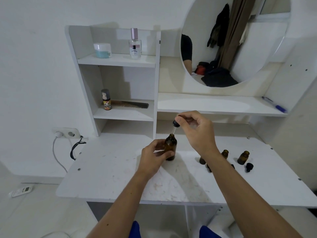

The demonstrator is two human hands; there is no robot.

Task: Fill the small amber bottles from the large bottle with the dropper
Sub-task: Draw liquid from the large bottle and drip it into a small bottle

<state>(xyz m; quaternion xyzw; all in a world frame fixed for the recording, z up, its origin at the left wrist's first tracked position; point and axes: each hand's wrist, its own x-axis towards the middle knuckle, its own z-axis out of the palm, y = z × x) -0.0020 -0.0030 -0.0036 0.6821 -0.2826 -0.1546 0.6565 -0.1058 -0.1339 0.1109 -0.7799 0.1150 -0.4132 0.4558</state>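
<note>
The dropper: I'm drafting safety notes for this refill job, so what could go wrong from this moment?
1. The right hand pinches the dropper by its bulb, tip at the large bottle mouth; a stray squeeze could spill liquid.
2. Only the left hand steadies the large bottle, so a nudge might tip it.
3. The right forearm passes over the open small bottles and could knock them.

You are getting bright, even light; soft shadows are falling across the desk (106,176), and wide-angle bending is curving the edges.
</note>
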